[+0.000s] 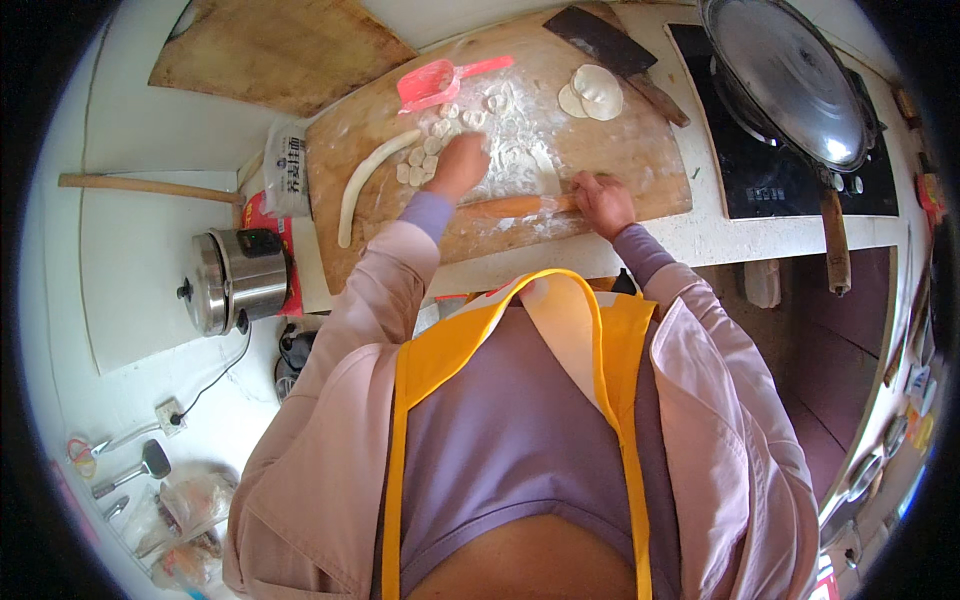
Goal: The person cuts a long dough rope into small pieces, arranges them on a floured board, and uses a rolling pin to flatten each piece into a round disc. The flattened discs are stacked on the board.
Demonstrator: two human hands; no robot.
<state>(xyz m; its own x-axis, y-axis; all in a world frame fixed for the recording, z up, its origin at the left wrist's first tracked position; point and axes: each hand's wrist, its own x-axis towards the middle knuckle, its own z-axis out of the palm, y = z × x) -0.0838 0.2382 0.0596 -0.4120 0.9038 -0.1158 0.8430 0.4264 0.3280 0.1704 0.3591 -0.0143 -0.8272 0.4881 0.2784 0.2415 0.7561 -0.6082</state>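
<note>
My left hand point(459, 163) is over the wooden board, at the right edge of a cluster of small dough pieces point(416, 157). Its fingers point down and are curled; whether they pinch a piece is hidden. My right hand point(602, 201) is closed around the right end of a wooden rolling pin point(501, 207), which lies near the board's front edge. Loose white flour point(517, 142) covers the board between my hands. Left of the pieces curves a long dough rope point(367, 180). Several thin round wrappers point(600, 94) overlap at the back right.
A pink scoop point(431, 84) and a dark-bladed cleaver point(600, 37) rest on the cutting board point(645, 172). To the right, a lidded wok point(787, 75) sits on a black cooktop point(765, 180), its handle jutting forward. A steel electric cooker point(255, 270) and a noodle bag point(287, 169) stand left.
</note>
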